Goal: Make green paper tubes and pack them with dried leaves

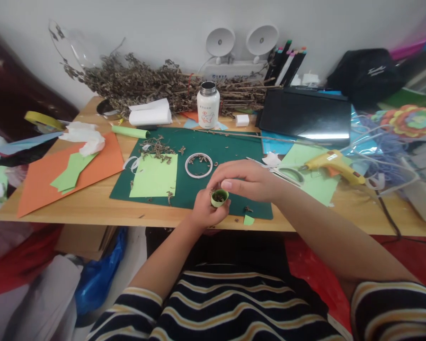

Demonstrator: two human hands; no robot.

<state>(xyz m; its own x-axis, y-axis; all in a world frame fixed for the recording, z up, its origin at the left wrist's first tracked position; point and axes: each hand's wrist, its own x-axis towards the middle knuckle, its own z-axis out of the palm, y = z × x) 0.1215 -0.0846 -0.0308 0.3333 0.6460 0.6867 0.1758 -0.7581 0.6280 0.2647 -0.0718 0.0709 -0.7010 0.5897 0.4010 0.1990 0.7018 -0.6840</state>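
A small green paper cup with dried plant bits inside is held in my left hand, the fingers wrapped round it near the table's front edge. My right hand arches over the cup, its fingers bent down at the rim; what its fingertips hold, if anything, is hidden. Behind my hands a white ring with dried bits in it lies on the dark green mat. To the left, a light green paper square lies beneath part of a small pile of dried leaves.
A white bottle stands behind the mat, before a long bundle of dried branches. Scissors and a yellow glue gun lie at right. Orange paper and yellow tape are at left.
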